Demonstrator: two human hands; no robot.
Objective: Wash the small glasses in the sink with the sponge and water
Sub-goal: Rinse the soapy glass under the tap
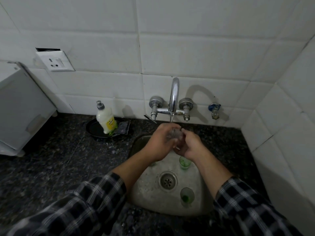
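Glass (173, 134) sits cupped between both hands under the tap (174, 97) at the sink's (144, 193) back edge, left hand (157, 142) and right hand (188, 144) curled closed around it. Wet fingers could let it slip onto the two green glasses (185, 162) below.

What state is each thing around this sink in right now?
Tap: running, a thin stream falls from the spout.
Clear glass: held under the stream by both hands.
Left hand: closed on the glass.
Right hand: closed on the glass.
Two green glasses: upright in the sink.
Soap bottle: upright, cap closed, on a dark plate.
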